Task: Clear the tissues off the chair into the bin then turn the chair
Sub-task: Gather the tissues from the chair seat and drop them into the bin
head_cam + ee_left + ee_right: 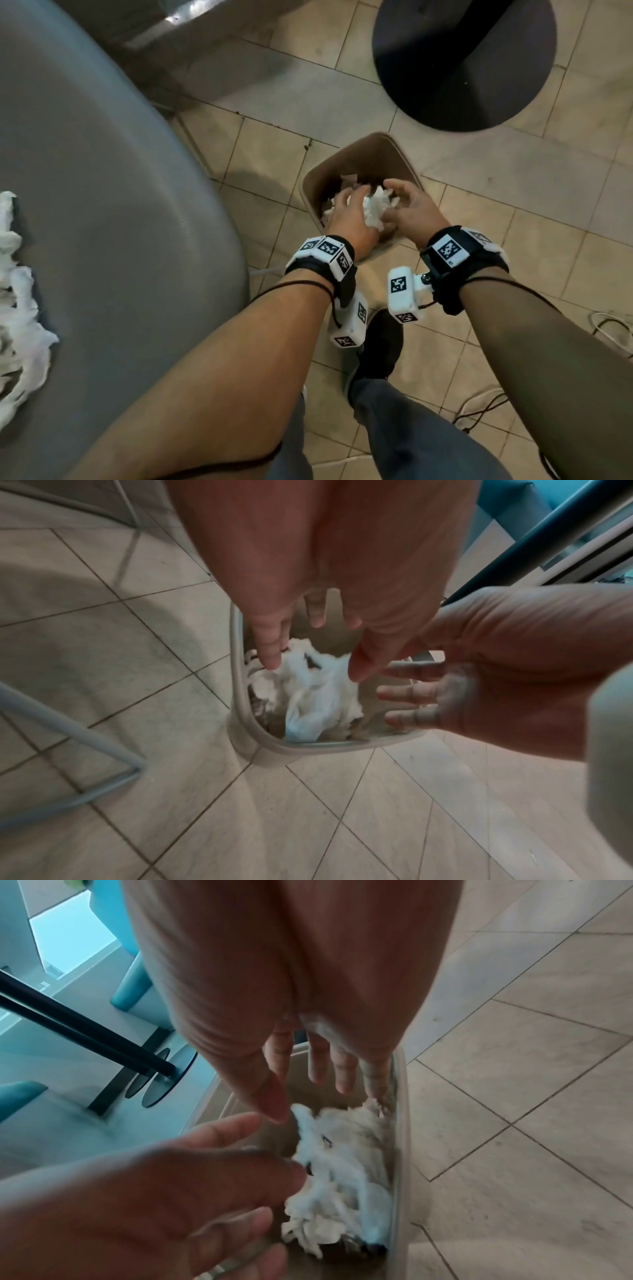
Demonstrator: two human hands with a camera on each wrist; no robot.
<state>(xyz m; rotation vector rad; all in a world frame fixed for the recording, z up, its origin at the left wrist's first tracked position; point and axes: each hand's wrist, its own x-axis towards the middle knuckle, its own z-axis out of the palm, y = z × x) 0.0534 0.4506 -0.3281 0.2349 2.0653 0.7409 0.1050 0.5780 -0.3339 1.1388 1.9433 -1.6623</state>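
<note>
A brown bin (383, 154) stands on the tiled floor, just right of the grey chair seat (102, 205). Both hands hover over its mouth with a clump of white tissues (375, 209) between them. My left hand (347, 209) and right hand (399, 202) have their fingers straight and spread. In the left wrist view the tissues (315, 693) sit blurred inside the bin's rim (241, 712), below the left hand's fingertips (270, 656). The right wrist view shows the same clump (342, 1177) under the right hand's fingertips (342, 1080). More white tissues (17, 291) lie on the chair's left edge.
A black round table base (466, 61) stands on the floor beyond the bin. Cables (609, 329) trail across the tiles at the right. My dark shoe (380, 346) is just before the bin. A grey chair leg (68, 739) runs left of the bin.
</note>
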